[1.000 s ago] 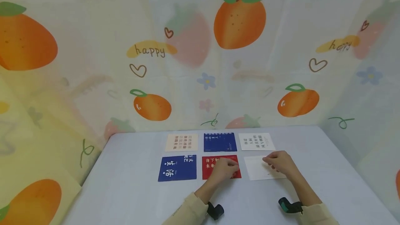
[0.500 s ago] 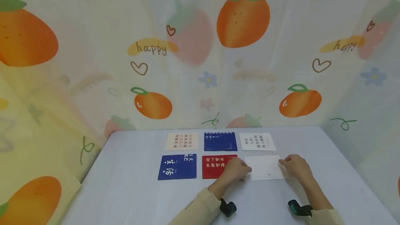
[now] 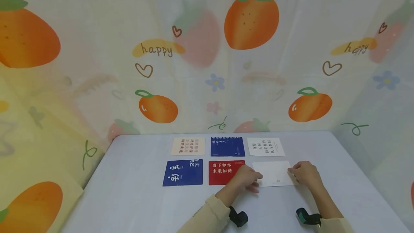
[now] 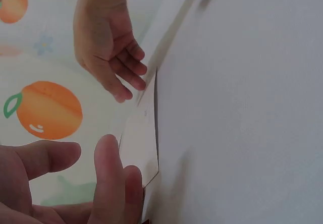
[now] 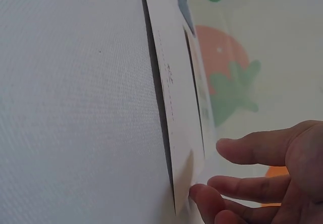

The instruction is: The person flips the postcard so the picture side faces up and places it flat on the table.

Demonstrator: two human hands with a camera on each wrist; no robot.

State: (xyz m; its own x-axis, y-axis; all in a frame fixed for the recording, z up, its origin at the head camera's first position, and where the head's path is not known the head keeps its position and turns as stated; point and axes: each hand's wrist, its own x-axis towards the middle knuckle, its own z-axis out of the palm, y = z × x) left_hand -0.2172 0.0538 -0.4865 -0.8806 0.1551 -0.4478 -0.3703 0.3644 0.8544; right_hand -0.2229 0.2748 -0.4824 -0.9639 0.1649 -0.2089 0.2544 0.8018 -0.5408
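A pale, nearly blank card (image 3: 274, 172) lies flat at the front right of two rows of cards, with a tiny mark near its lower edge. At its left edge is my left hand (image 3: 245, 179), covering the right part of the red card (image 3: 221, 172); its thumb and fingers stand apart in the left wrist view. My right hand (image 3: 305, 173) is at the card's right edge. In the right wrist view, fingertips (image 5: 202, 193) touch or nearly touch the card's end, and the thumb (image 5: 234, 151) is spread away from them.
A blue card (image 3: 182, 173) lies front left. Behind are a cream card (image 3: 188, 146), another blue card (image 3: 228, 146) and a white lettered card (image 3: 266, 147). All rest on a white-covered table (image 3: 129, 190) before a fruit-print curtain (image 3: 200, 103).
My left hand has moved right from over the red card to the pale card's left edge. My right hand has moved right, from over the pale card to its right edge.
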